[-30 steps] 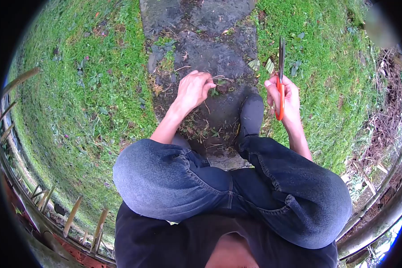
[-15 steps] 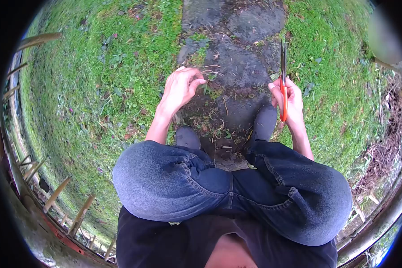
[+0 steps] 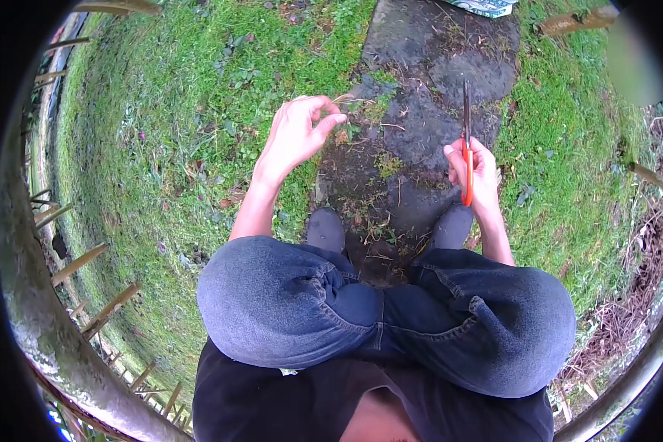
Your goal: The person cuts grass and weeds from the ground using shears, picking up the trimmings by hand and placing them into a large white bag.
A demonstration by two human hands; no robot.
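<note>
My left hand (image 3: 296,138) hovers over the grass at the left edge of the stone path, thumb and fingers pinched around some thin, dry stems (image 3: 355,100). The stems stick out to the right from the fingertips. On the other side, my right hand (image 3: 477,171) grips a pair of orange-handled scissors (image 3: 468,166). Their long dark blades point away from me and are seen nearly edge-on, close together. Below both hands is the dark stone path (image 3: 427,118), with moss and small weeds (image 3: 379,225) in its joints.
My grey shoes (image 3: 325,230) stand on the path below my bent, jeans-covered knees. A printed bag (image 3: 486,7) lies at the far end of the path. Grass (image 3: 162,147) borders both sides. Wooden stakes (image 3: 110,309) rise at the left, and dry twigs (image 3: 626,309) are heaped at the right.
The view has shifted, so the path sits further right and lower, and the printed bag has come into view. Both hands keep their holds, the left slightly further from my knees.
</note>
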